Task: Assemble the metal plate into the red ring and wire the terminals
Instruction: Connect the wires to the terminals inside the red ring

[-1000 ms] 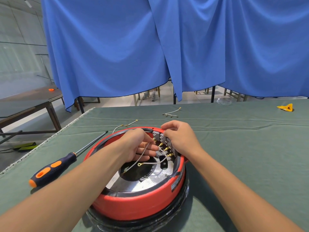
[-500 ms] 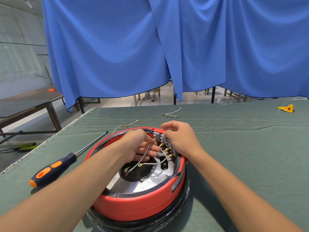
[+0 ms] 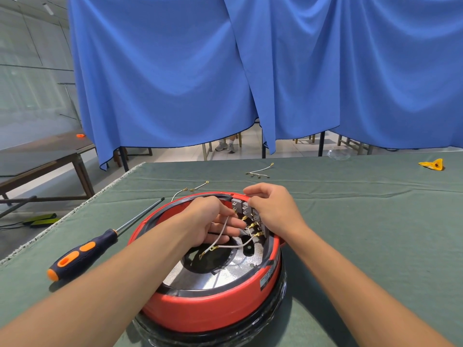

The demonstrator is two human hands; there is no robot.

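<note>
Left hand pinches a white wire; right hand pinches the terminal block; red ring's label unreadable.

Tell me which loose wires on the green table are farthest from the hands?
The little bundle of wires far back near the table's edge. The other loose wire lies just behind the red ring, much closer to the left hand.

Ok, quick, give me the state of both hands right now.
Left hand: holds a white wire across its fingers.
Right hand: fingers curled at the terminal block; what they pinch cannot be told.
</note>
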